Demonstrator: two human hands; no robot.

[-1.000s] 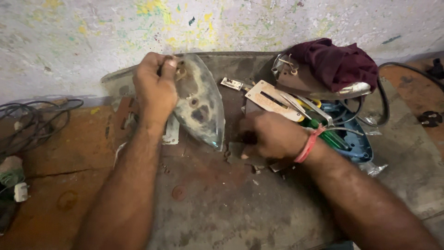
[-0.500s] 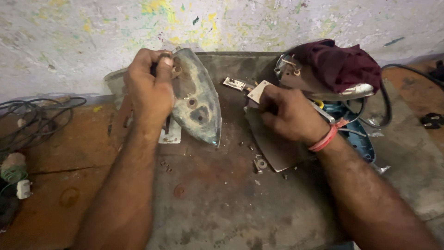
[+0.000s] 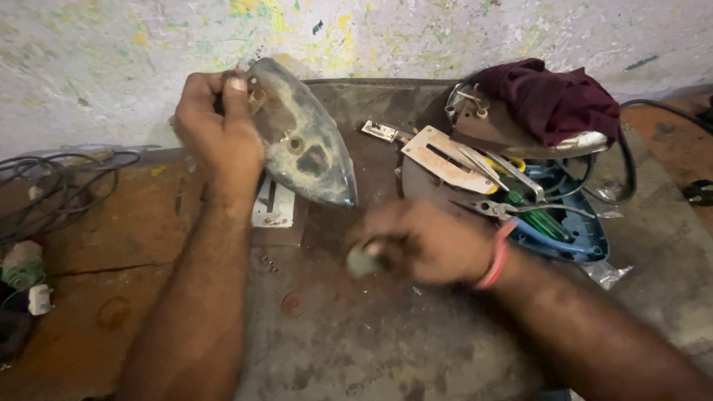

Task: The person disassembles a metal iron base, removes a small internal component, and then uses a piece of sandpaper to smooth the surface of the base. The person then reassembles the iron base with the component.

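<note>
My left hand (image 3: 217, 130) grips the blunt end of a grimy grey iron soleplate (image 3: 301, 141), holding it tilted up off the worn bench with its tip pointing to the lower right. My right hand (image 3: 427, 241) is blurred in motion over the middle of the bench, closed around a small pale round part (image 3: 362, 261); I cannot tell what the part is. A pink band circles that wrist.
A white slotted plate (image 3: 272, 204) lies under the soleplate. To the right are a tan metal plate (image 3: 445, 160), pliers (image 3: 494, 209), a green-handled screwdriver (image 3: 536, 219), a blue iron shell (image 3: 575, 230) and a maroon cloth (image 3: 553, 100). Tangled cables (image 3: 52, 193) lie left. A painted wall stands behind.
My right hand has left the tan plate, pulled back toward me to mid-bench and now holds a small pale part. My left hand has raised the soleplate slightly.
</note>
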